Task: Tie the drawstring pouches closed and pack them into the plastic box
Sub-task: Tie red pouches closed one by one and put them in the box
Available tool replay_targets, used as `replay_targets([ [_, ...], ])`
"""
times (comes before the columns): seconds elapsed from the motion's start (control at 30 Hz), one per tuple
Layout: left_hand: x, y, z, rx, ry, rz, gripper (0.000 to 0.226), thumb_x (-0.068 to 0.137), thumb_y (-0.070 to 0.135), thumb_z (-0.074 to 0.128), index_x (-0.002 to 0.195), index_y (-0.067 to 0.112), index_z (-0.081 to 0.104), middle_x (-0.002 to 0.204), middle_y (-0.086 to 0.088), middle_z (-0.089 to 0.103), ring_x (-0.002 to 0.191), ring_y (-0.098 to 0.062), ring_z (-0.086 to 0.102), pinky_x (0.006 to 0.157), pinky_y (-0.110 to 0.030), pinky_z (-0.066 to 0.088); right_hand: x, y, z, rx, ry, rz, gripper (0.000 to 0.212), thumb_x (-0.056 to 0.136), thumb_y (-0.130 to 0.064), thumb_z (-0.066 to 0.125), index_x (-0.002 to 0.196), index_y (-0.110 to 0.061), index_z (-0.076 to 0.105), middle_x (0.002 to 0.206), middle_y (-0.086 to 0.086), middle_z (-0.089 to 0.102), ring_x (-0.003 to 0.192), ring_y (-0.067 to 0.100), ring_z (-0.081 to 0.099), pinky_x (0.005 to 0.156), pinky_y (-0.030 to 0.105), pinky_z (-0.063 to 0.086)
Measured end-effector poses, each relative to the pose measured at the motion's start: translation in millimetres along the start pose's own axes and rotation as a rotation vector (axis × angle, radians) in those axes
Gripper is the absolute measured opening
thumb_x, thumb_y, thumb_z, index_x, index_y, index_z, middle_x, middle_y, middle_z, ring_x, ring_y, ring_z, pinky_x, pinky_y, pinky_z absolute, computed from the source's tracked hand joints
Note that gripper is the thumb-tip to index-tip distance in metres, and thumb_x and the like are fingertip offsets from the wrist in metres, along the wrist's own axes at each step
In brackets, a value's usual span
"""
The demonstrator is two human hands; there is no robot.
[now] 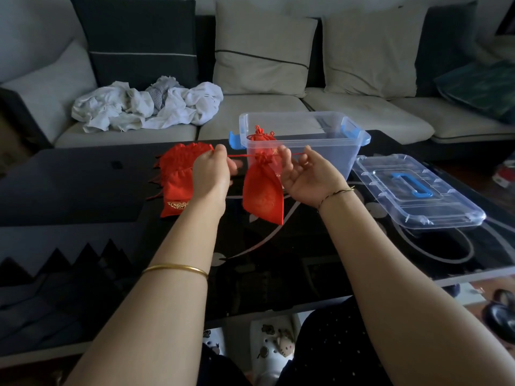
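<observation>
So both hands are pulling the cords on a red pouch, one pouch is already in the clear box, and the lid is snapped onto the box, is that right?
Not quite. The lid is off, lying flat on the table to the right of the open clear box, as the head view shows. The rest holds: the left hand and right hand pull the cords of a red pouch, and another pouch sits inside the box.

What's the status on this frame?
Left hand and right hand pulling cord taut. Pouch hanging, cinched. One pouch already in box. Nothing blocking.
</observation>
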State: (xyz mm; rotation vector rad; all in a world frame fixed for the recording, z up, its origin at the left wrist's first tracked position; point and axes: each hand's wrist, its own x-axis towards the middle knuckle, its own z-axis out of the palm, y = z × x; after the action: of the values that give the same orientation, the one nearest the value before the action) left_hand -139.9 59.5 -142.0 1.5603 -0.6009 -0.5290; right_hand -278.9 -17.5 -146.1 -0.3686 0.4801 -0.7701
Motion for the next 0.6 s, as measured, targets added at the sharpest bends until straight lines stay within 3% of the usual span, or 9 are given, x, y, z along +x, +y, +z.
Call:
replay_targets([
  [0.07, -1, 6, 1, -0.276, -0.072, -0.069, 0.043, 0.099, 0.028, 0.035, 0.058, 0.017, 0.037, 0.086, -0.002, 0.072, 0.092, -0.015, 0.067, 0.078, -0.031, 0.044, 0, 2, -1, 0.013, 0.054, 0.013, 0.046, 0.097, -0.036, 0.043, 0.057, -0.014, 0.044, 0.056, 0.001, 0.063, 0.044, 0.011, 0.061, 0.039, 0.017, 0.045],
  [0.13, -5, 9, 2, -0.462, -0.138, -0.04, 0.044, 0.101, 0.028, 0.032, 0.058, 0.018, 0.034, 0.067, 0.002, 0.07, 0.08, -0.011, 0.069, 0.08, -0.028, 0.045, 2, 5, -3, -0.025, 0.136, 0.024, 0.043, 0.097, -0.034, 0.045, 0.059, -0.015, 0.043, 0.043, -0.002, 0.055, 0.034, 0.008, 0.052, 0.036, 0.014, 0.04],
  [0.23, -13, 10, 7, -0.53, -0.145, -0.03, 0.044, 0.102, 0.027, 0.034, 0.06, 0.015, 0.038, 0.047, 0.005, 0.057, 0.055, -0.012, 0.065, 0.06, -0.022, 0.049, 6, 6, -7, -0.064, 0.212, 0.019, 0.042, 0.097, -0.033, 0.045, 0.059, -0.015, 0.042, 0.038, -0.003, 0.049, 0.029, 0.006, 0.046, 0.033, 0.012, 0.036],
  [0.33, -13, 8, 6, -0.266, -0.208, 0.048, 0.038, 0.1, 0.026, 0.042, 0.066, 0.013, 0.051, 0.053, 0.003, 0.057, 0.05, -0.009, 0.06, 0.052, -0.02, 0.048, 10, 3, -8, -0.223, 0.217, -0.105, 0.041, 0.098, -0.034, 0.043, 0.061, -0.015, 0.042, 0.042, -0.002, 0.055, 0.033, 0.006, 0.05, 0.036, 0.012, 0.039],
  [0.47, -16, 4, 4, 0.166, -0.417, 0.182, 0.014, 0.09, 0.018, 0.06, 0.078, 0.013, 0.066, 0.07, -0.001, 0.062, 0.059, -0.009, 0.057, 0.058, -0.024, 0.05, 5, -2, 1, -0.433, 0.061, -0.268, 0.038, 0.097, -0.032, 0.046, 0.064, -0.012, 0.049, 0.064, 0.004, 0.063, 0.043, 0.008, 0.052, 0.042, 0.016, 0.04],
  [0.6, -21, 3, 8, 0.305, -0.482, 0.229, 0.013, 0.084, 0.015, 0.068, 0.071, 0.014, 0.066, 0.059, -0.002, 0.06, 0.053, -0.012, 0.053, 0.055, -0.024, 0.048, -3, 7, 18, -0.768, -0.021, -0.418, 0.037, 0.095, -0.031, 0.05, 0.064, -0.011, 0.055, 0.065, 0.005, 0.051, 0.047, 0.012, 0.04, 0.044, 0.021, 0.034],
])
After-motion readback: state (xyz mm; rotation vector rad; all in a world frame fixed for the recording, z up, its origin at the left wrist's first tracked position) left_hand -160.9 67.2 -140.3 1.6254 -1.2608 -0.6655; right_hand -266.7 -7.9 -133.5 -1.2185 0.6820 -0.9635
